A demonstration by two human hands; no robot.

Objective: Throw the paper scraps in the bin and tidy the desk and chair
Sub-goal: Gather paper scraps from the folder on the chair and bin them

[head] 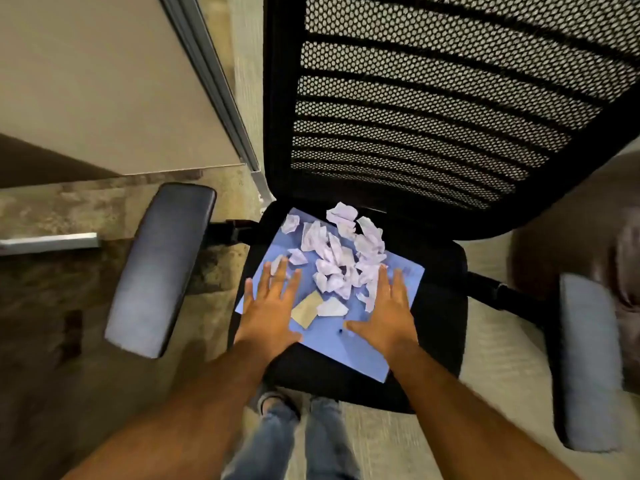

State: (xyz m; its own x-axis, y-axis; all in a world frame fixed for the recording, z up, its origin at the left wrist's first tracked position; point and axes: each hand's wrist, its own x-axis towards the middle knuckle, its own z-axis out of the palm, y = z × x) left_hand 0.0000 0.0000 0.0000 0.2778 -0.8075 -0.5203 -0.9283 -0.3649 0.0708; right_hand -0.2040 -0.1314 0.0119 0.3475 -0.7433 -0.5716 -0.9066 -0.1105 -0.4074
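A black office chair (440, 306) with a mesh back stands in front of me. On its seat lies a blue sheet (349, 344), and several crumpled white paper scraps (337, 254) are heaped on the sheet's far half. A tan scrap (306, 311) lies nearer me. My left hand (272, 306) rests flat with spread fingers on the sheet's left side, fingertips at the nearest scraps. My right hand (389, 306) lies flat and spread on the right side, touching the edge of the heap. Neither hand holds anything.
The chair's left armrest (159, 268) and right armrest (588, 358) flank the seat. A desk panel (104, 81) with a metal edge stands at the upper left. My legs (298, 438) are below the seat's front edge, on a pale floor.
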